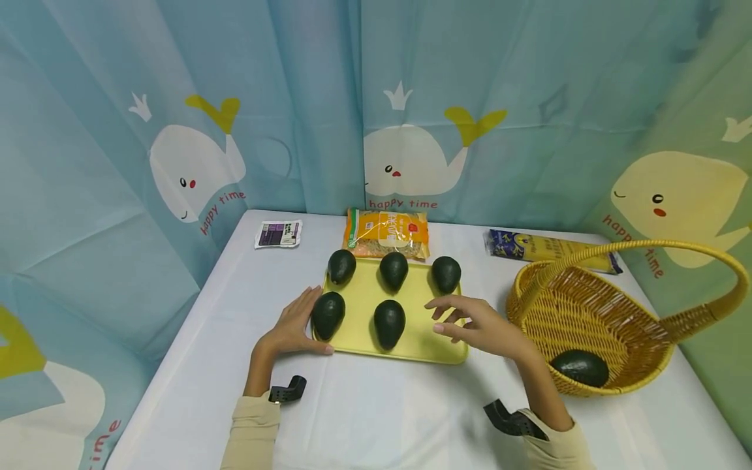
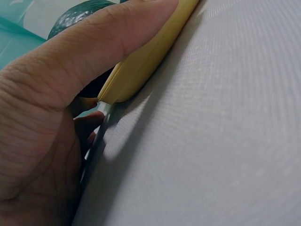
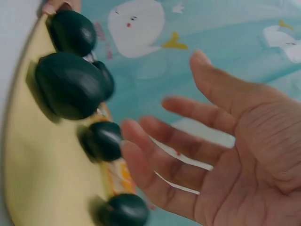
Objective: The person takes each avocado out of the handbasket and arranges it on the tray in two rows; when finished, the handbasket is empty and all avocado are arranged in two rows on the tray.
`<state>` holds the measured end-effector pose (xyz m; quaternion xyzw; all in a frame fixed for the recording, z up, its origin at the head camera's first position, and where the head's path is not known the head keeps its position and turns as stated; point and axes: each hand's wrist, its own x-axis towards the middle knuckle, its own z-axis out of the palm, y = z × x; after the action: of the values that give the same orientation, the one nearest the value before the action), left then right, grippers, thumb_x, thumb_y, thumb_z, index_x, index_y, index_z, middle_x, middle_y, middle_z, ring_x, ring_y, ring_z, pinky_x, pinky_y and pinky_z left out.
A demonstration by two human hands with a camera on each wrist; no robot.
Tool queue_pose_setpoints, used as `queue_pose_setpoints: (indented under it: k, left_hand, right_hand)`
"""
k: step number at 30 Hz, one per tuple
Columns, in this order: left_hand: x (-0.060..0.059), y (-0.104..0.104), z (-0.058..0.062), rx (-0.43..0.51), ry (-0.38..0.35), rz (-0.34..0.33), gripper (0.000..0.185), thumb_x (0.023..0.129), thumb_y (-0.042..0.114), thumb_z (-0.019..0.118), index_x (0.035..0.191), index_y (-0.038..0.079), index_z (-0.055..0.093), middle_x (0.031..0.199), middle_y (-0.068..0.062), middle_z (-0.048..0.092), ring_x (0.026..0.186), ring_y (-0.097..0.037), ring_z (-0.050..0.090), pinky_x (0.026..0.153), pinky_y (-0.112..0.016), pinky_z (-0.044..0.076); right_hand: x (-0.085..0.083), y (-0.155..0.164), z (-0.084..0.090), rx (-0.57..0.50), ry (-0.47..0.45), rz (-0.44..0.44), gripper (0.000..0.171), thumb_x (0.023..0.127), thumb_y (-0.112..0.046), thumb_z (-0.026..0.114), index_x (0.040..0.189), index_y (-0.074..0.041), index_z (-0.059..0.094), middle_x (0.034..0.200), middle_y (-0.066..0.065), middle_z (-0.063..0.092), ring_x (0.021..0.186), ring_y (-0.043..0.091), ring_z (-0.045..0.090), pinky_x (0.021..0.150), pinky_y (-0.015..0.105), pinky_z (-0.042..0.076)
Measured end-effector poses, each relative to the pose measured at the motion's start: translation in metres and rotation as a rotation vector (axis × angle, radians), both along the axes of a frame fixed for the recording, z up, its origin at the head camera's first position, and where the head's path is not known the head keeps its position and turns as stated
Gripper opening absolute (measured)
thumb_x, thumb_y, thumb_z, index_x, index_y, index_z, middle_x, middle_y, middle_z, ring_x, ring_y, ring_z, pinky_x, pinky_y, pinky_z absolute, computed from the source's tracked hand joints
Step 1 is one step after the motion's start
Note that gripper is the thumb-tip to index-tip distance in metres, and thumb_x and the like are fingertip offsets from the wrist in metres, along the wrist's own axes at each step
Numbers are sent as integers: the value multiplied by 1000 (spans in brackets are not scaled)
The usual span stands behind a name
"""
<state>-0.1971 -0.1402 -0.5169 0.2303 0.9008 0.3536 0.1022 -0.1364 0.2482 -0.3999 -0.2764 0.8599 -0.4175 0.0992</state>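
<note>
L hand (image 1: 294,326) is resting flat against left edge of yellow tray (image 1: 423,346), fingers straight. R hand (image 1: 476,323) is hovering spread wide over tray's right side, holding nothing. Five avocados (image 1: 390,322) are sitting on tray.

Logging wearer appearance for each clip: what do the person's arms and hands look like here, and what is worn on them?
Both hands are bare, with no gloves, rings or watch visible. The left hand and right hand come out of long beige sleeves that end at the wrists. A small black camera mount sits at the left wrist, and another black mount at the right. No cables show.
</note>
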Motion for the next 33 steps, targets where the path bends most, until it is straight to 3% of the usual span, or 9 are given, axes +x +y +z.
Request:
queue_pose_setpoints:
  k: [6, 19, 22, 28, 33]
  left_hand:
    - [2, 0, 2, 8, -3, 7, 131, 58, 51, 88, 157, 6, 14, 164, -17, 12, 152, -37, 9, 119, -62, 11]
    - [1, 2, 3, 1, 4, 7, 131, 57, 51, 87, 157, 6, 15, 164, -16, 13, 152, -37, 9, 119, -62, 11]
    - [1, 2, 3, 2, 7, 7, 131, 57, 51, 87, 157, 6, 15, 164, -16, 14, 152, -37, 9, 119, -62, 11]
    - [1, 2, 1, -1, 6, 8, 131, 57, 52, 87, 157, 6, 15, 164, -15, 14, 152, -37, 9, 119, -62, 11]
    - [0, 2, 1, -6, 4, 11, 131, 57, 52, 87, 157, 7, 15, 164, -15, 13, 152, -36, 9, 119, -62, 12]
  right_hand:
    - [15, 31, 21, 24, 62, 73, 31, 94, -11, 65, 124, -10, 62, 114, 6, 68, 93, 8, 68, 75, 28, 58]
    - [38, 121, 48, 40, -79, 124, 35, 95, 2, 58, 129, -3, 57, 116, 4, 69, 101, 11, 68, 79, 25, 58]
    - [39, 140, 50, 84, -92, 95, 35, 95, 1, 58, 130, 1, 56, 119, 4, 68, 102, 10, 68, 79, 23, 57]
    - [31, 174, 44, 161, -104, 92, 33, 95, 0, 57, 128, 2, 55, 120, -16, 65, 103, 1, 66, 77, 20, 56]
    - [22, 197, 33, 193, -174, 74, 36, 96, -1, 56, 130, 9, 50, 116, -15, 65, 103, -2, 62, 75, 20, 56]
